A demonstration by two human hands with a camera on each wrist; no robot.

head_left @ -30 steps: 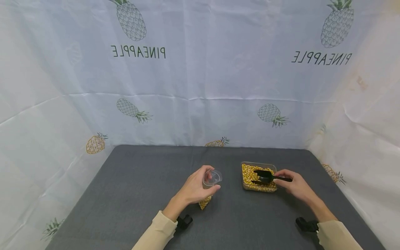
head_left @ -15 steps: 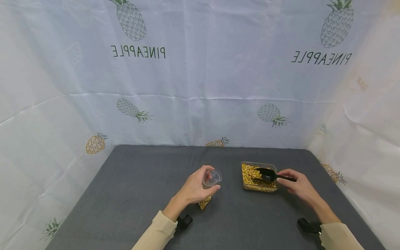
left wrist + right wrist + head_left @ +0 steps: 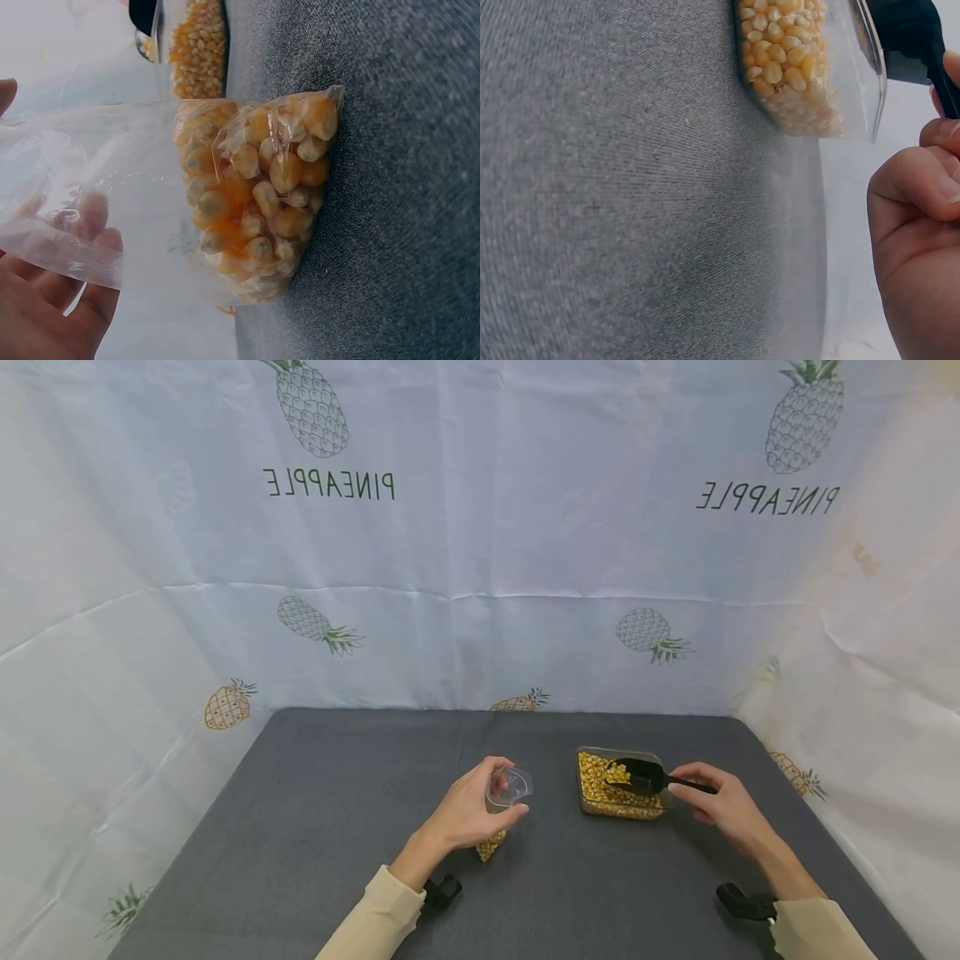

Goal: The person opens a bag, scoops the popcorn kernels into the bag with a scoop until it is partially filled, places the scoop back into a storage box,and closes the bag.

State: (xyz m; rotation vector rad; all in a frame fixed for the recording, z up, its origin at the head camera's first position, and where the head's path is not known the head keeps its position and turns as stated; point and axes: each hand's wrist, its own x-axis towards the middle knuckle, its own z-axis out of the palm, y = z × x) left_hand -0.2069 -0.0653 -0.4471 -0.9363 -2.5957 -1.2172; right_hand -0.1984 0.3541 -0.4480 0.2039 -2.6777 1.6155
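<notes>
R hand (image 3: 722, 799), curled tight on scoop (image 3: 647, 777) ctr-right, just drew back w/ kernels (image 3: 618, 774) aboard, prob. a load for bag (image 3: 255, 202) L hand (image 3: 474, 806) grips, fingers curved, lower ctr.

The left hand (image 3: 46, 311) holds a clear bag (image 3: 176, 199) of corn kernels (image 3: 262, 191).

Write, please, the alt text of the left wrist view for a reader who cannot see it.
A left hand holds the upper part of a clear plastic bag, whose lower part is filled with yellow corn kernels. Behind are a grey tabletop and part of a clear container with more kernels.
</notes>
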